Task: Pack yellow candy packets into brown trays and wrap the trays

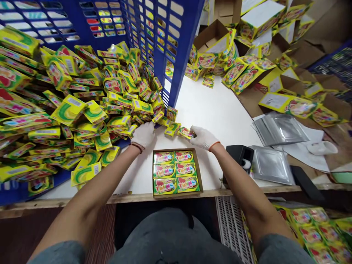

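Observation:
My left hand point(143, 135), in a white glove, reaches to the near edge of a large heap of small yellow-green candy boxes point(115, 86); its fingertips are too hard to make out against the boxes. My right hand point(204, 138), gloved too, has its fingers closed at the end of a small candy box point(185, 132) on the white table. A loose candy box point(172, 129) lies between the hands. Below them, near the table edge, sits an open carton point(201, 186) with rows of "TWINS" boxes facing up.
A blue plastic crate point(178, 47) lies tipped, the heap spilling from it. Empty display cartons point(211, 40) are stacked at the back right. At right are a black tape dispenser point(238, 156) and clear plastic sheets point(272, 165). The wooden table edge point(132, 198) runs before me.

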A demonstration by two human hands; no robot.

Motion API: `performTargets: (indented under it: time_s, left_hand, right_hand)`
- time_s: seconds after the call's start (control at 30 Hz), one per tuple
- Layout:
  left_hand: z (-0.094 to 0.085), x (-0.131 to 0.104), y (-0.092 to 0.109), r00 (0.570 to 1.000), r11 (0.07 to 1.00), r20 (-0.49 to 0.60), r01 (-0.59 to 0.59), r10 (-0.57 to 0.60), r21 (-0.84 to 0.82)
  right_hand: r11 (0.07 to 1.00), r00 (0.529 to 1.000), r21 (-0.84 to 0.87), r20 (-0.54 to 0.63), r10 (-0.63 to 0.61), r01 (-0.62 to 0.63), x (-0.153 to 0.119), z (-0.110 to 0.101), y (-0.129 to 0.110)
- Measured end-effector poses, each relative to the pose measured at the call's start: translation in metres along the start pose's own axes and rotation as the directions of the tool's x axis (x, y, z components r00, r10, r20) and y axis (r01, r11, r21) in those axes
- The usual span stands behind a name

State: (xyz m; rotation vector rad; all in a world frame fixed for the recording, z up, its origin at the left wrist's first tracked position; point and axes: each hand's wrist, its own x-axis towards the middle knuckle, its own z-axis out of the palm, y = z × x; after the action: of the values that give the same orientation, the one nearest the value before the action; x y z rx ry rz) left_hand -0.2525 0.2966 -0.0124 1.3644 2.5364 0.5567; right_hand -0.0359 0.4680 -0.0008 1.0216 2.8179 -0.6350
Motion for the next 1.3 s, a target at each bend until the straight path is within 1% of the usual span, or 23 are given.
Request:
performTargets:
  time_s: [0.07, 0.13, 0.17, 0.2, 0.23, 0.3, 0.33, 0.37, 0.43, 0.5, 0.6, 0.7, 0.77, 0.83, 0.9, 0.97, 1.0, 1.03, 1.07, 1.1, 1.17, 1.23, 1.3]
  left_hand:
    - [-0.014, -0.015, -0.001, 0.998, 0.999, -0.061, 0.016, -0.019, -0.044]
    - [-0.025, -0.037, -0.004, 0.988, 0.993, -0.146, 0.043, -0.059, -0.109]
    - [-0.029, -0.048, -0.007, 0.979, 0.981, -0.174, 0.073, -0.104, -0.179]
    - [-0.031, -0.059, -0.009, 0.969, 0.949, -0.179, 0.111, -0.169, -0.296]
    - [-0.032, -0.070, -0.011, 0.957, 0.885, -0.161, 0.149, -0.241, -0.440]
    - [-0.030, -0.086, -0.011, 0.934, 0.674, -0.063, 0.205, -0.351, -0.710]
    - [-0.027, -0.093, -0.009, 0.930, 0.561, 0.004, 0.226, -0.368, -0.796]
    - [-0.024, -0.099, -0.006, 0.929, 0.479, 0.064, 0.245, -0.363, -0.843]
    - [-0.019, -0.108, 0.004, 0.934, 0.394, 0.152, 0.279, -0.323, -0.876]
    - [-0.015, -0.116, 0.015, 0.937, 0.345, 0.208, 0.301, -0.282, -0.889]
    - [-0.011, -0.124, 0.026, 0.948, 0.383, 0.211, 0.292, -0.239, -0.876]
    - [-0.009, -0.128, 0.031, 0.959, 0.445, 0.198, 0.271, -0.205, -0.853]
    - [-0.010, -0.128, 0.032, 0.961, 0.465, 0.201, 0.269, -0.192, -0.844]
    - [-0.011, -0.127, 0.033, 0.960, 0.477, 0.216, 0.275, -0.176, -0.835]
    - [-0.012, -0.128, 0.037, 0.962, 0.510, 0.242, 0.274, -0.129, -0.815]
    - [-0.009, -0.129, 0.043, 0.960, 0.573, 0.277, 0.252, -0.045, -0.780]
    - [-0.007, -0.130, 0.046, 0.958, 0.613, 0.288, 0.226, 0.002, -0.757]
    - [-0.003, -0.131, 0.049, 0.955, 0.658, 0.292, 0.194, 0.042, -0.728]
    - [0.001, -0.132, 0.052, 0.956, 0.706, 0.287, 0.158, 0.067, -0.691]
    - [0.005, -0.132, 0.054, 0.960, 0.751, 0.270, 0.122, 0.078, -0.649]
    - [0.011, -0.133, 0.056, 0.974, 0.815, 0.219, 0.078, 0.061, -0.574]
    - [0.013, -0.132, 0.056, 0.982, 0.841, 0.185, 0.070, 0.035, -0.536]
    - [0.012, -0.130, 0.054, 0.986, 0.871, 0.159, 0.034, 0.051, -0.490]
  right_hand:
    - [0.995, 0.996, 0.090, -0.079, -0.031, 0.038, -0.027, -0.009, 0.014]
    - [0.969, 0.981, 0.190, -0.143, -0.131, 0.157, -0.056, -0.014, 0.019]
    - [0.946, 0.968, 0.232, -0.159, -0.195, 0.228, -0.070, -0.015, 0.018]
    - [0.921, 0.952, 0.258, -0.162, -0.258, 0.293, -0.081, -0.014, 0.015]
    - [0.903, 0.937, 0.258, -0.155, -0.312, 0.343, -0.090, -0.012, 0.010]
    - [0.903, 0.917, 0.162, -0.093, -0.388, 0.399, -0.099, -0.004, 0.000]
    - [0.910, 0.912, 0.071, -0.054, -0.406, 0.409, -0.100, 0.001, -0.005]
    - [0.911, 0.911, -0.032, -0.017, -0.411, 0.411, -0.100, 0.007, -0.010]
    - [0.895, 0.917, -0.215, 0.016, -0.398, 0.392, -0.097, 0.017, -0.015]
    - [0.870, 0.921, -0.323, 0.013, -0.390, 0.373, -0.097, 0.026, -0.017]
    - [0.852, 0.927, -0.390, 0.014, -0.374, 0.350, -0.103, 0.037, -0.022]
    - [0.870, 0.953, -0.405, 0.012, -0.303, 0.282, -0.109, 0.043, -0.028]
    - [0.894, 0.964, -0.371, 0.013, -0.267, 0.252, -0.109, 0.043, -0.031]
    - [0.919, 0.956, -0.285, -0.026, -0.291, 0.272, -0.108, 0.040, -0.032]
    - [0.918, 0.917, -0.184, -0.128, -0.378, 0.352, -0.108, 0.034, -0.033]
    - [0.863, 0.838, -0.135, -0.207, -0.504, 0.486, -0.111, 0.029, -0.033]
    - [0.823, 0.798, -0.135, -0.200, -0.568, 0.552, -0.114, 0.027, -0.033]
    - [0.783, 0.767, -0.144, -0.158, -0.622, 0.605, -0.116, 0.026, -0.032]
    - [0.751, 0.747, -0.155, -0.095, -0.658, 0.642, -0.119, 0.026, -0.030]
    - [0.732, 0.739, -0.168, -0.027, -0.673, 0.660, -0.122, 0.026, -0.028]
    - [0.734, 0.758, -0.208, 0.064, -0.649, 0.646, -0.128, 0.027, -0.022]
    - [0.762, 0.793, -0.242, 0.059, -0.606, 0.600, -0.136, 0.031, -0.019]
    - [0.805, 0.831, -0.233, 0.026, -0.556, 0.546, -0.145, 0.035, -0.024]
